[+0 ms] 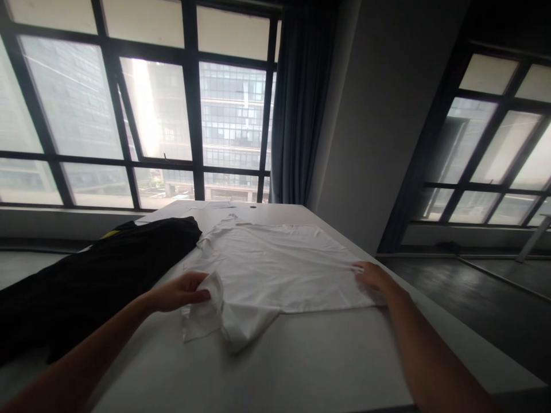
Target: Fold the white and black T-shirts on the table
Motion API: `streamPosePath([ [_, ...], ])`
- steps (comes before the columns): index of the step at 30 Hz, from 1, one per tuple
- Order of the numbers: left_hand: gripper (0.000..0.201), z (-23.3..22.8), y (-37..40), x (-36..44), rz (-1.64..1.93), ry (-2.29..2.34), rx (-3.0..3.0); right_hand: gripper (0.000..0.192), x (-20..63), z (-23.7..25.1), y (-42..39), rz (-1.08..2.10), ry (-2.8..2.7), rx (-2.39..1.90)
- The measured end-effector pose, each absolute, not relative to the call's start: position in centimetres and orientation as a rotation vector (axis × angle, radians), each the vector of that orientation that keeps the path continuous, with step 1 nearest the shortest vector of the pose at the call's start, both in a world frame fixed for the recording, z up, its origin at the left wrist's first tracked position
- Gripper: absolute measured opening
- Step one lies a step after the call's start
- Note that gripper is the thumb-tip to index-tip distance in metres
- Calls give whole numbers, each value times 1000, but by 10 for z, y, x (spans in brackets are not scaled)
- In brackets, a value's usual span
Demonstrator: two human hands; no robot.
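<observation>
A thin white garment, which looks like a T-shirt [275,264], lies spread and slightly wrinkled on the white table [336,355]. At its near left corner, my left hand [189,289] is closed, pinching the cloth between thumb and fingers. That corner is lifted and folded, with a flap hanging toward the table. On the garment's right edge rests my right hand [371,275]. Its fingers are pinched on the fabric, and small creases run from them, though the fingertips are partly blurred.
Left of the white garment, a black garment [107,269] with a small yellow patch lies heaped over the table. A dark round hole [253,207] shows near the table's far end. Beyond stand windows [235,115], a blue curtain [297,103] and a pillar [370,126].
</observation>
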State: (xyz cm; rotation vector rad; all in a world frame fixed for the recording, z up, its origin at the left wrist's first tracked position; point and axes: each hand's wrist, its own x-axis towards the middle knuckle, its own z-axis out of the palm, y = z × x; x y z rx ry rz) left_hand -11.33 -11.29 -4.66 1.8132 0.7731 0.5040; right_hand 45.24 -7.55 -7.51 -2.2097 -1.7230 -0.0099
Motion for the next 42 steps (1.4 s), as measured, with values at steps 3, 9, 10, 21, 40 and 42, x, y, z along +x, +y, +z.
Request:
streamPosePath([
  [3,48,-49,-123,-98,461,804,1858,39,400,-64,-80,258,-1970,-1793],
  [9,57,-53,-127,-83,530,626,1819,44,296,-57,-100,754,-2352,-1347],
  [10,60,-56,-121,-88,535,630,1889,42,289,-58,-102,729,-2382,-1332],
  [21,76,-74,-55,-185,151,1325,2380,36,294,-67,-102,467,-2405,-1317],
  [40,38,-59,-95,-167,467,908,2385,38,221,-52,-132,626,-2762,-942],
  [42,41,-59,-93,-167,487,1046,2382,19,219,-57,-139,558,-2712,-892],
])
